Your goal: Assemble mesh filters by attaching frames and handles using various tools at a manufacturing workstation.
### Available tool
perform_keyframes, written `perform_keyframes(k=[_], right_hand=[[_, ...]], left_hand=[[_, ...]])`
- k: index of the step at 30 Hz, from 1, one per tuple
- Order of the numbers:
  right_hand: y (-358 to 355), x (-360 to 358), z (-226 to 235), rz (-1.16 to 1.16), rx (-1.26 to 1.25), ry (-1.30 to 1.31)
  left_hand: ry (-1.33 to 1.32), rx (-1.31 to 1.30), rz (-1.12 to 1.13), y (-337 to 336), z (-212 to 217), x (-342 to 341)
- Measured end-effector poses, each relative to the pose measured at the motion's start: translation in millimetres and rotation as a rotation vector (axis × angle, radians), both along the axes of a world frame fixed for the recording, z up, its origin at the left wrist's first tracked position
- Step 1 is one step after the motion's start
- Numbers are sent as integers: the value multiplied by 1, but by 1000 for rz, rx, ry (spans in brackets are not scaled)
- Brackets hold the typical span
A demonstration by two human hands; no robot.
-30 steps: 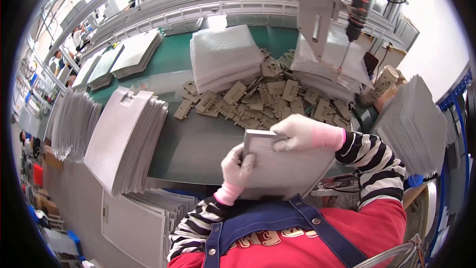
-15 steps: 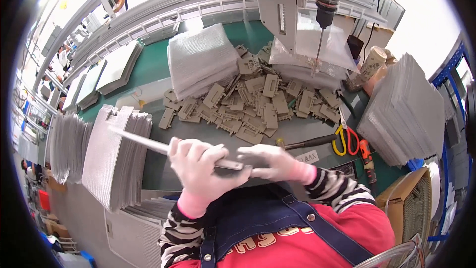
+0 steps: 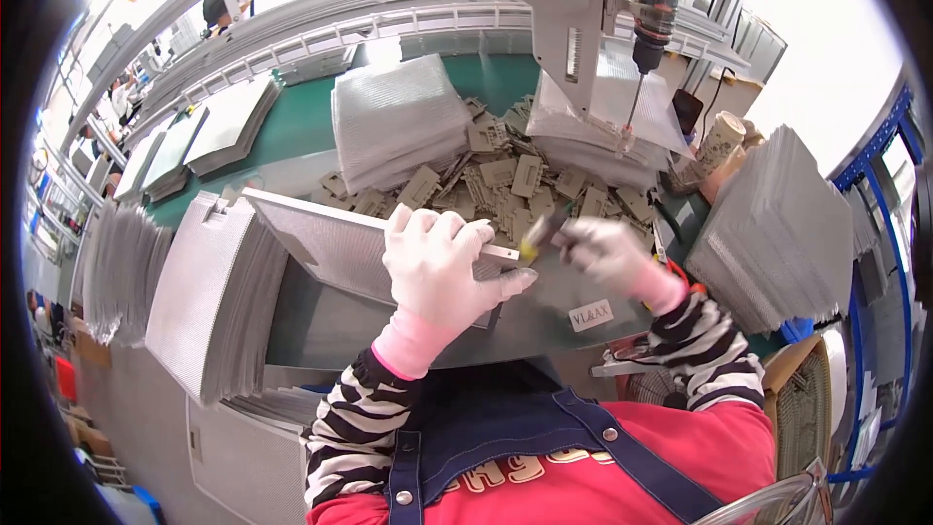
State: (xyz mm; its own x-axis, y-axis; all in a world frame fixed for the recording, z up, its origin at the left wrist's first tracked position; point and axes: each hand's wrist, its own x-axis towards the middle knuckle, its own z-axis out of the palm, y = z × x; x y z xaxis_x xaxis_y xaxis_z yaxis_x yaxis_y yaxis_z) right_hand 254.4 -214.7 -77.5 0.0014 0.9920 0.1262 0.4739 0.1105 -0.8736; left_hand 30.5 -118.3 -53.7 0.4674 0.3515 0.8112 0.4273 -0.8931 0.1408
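My left hand (image 3: 437, 267), in a white glove with a pink cuff, grips a silver-framed mesh panel (image 3: 340, 251) tilted up on its edge over the table. Thumb and fingers close round the frame near its right end. Close to that end, my gloved right hand (image 3: 617, 258) is wrapped round a small hammer (image 3: 546, 228) with a dark body and a yellow face. Motion blurs this hand and the tool, and I cannot tell whether the yellow face touches the frame. Behind the panel lies a heap of beige plastic clips (image 3: 496, 175), partly hidden by it.
Stacked mesh panels (image 3: 209, 292) stand at the left, and a tall stack of grey sheets (image 3: 777, 224) at the right. Clear wrapped packs (image 3: 398, 122) sit behind. A drill (image 3: 656, 15) hangs at back right. Red-handled scissors (image 3: 674, 272) lie half hidden beside my right wrist.
My right hand has left the panel's end and picked the hammer up off the table. The panel has turned from edge-on to show its mesh face. My left hand has moved slightly away from me.
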Motion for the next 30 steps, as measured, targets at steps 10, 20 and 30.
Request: perform_keyframes(k=[10,20,30], right_hand=[[20,-7,125,316,588,-782],[27,-4,94,331,454,-785],[20,-16,109,312,378,-1014]], left_hand=[[91,-24,-83,15,0,0],[26,54,-86,22,-13,8],[-84,84,-58,23,-16,9]])
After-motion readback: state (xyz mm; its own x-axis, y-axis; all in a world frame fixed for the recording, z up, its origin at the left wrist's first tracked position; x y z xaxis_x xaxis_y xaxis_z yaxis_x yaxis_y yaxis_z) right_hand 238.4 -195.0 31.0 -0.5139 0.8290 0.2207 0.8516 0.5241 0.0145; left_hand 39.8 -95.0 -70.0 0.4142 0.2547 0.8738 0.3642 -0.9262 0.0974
